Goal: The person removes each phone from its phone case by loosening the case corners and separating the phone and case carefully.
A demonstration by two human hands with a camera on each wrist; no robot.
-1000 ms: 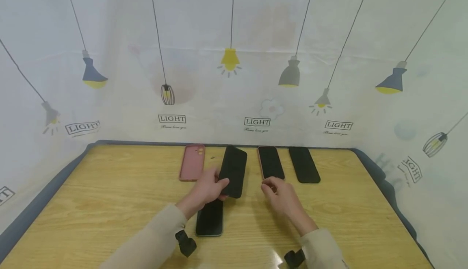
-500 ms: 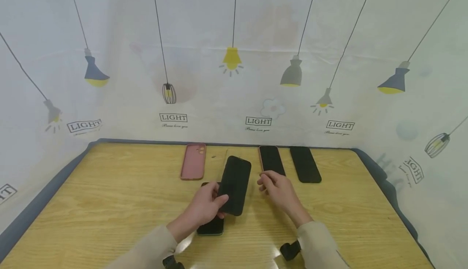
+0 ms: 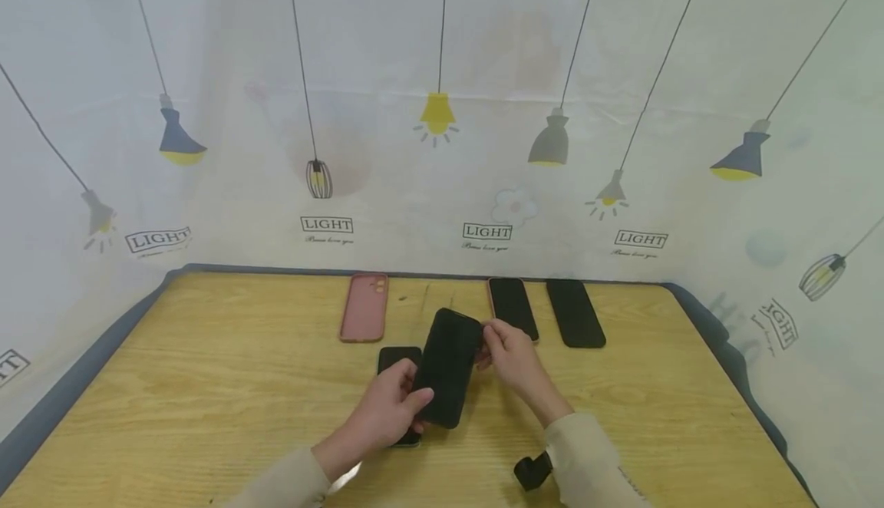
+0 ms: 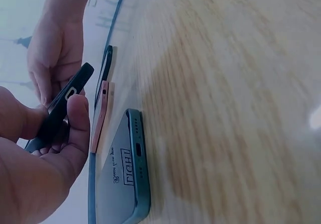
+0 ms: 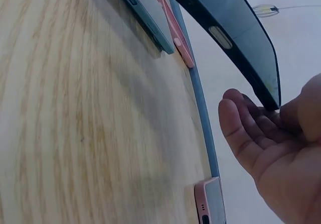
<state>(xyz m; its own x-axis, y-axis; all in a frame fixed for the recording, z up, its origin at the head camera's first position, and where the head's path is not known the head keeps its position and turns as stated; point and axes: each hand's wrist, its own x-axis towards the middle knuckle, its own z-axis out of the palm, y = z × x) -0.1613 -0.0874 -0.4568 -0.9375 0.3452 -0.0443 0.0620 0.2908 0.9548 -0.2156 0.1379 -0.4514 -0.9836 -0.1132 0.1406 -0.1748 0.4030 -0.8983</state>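
A black phone in a dark case (image 3: 449,366) is held tilted above the table by my left hand (image 3: 385,410), thumb on the screen side and fingers behind. My right hand (image 3: 514,356) pinches its upper right corner; in the right wrist view that corner of the dark-cased phone (image 5: 235,38) lies between thumb and fingers of the right hand (image 5: 281,148). Beneath, partly hidden by the left hand, a green-edged phone (image 3: 399,356) lies flat, its port end showing in the left wrist view as a green edge (image 4: 140,169).
Along the table's back edge lie a pink phone case (image 3: 364,308), a phone in a pink case (image 3: 512,308) and another black phone (image 3: 575,313). A cloth printed with lamps (image 3: 387,109) hangs behind the wooden table (image 3: 207,362).
My left hand has drawn the dark-cased phone nearer to me, down from the back of the table. My right hand has moved left and up to its corner, which it now pinches.
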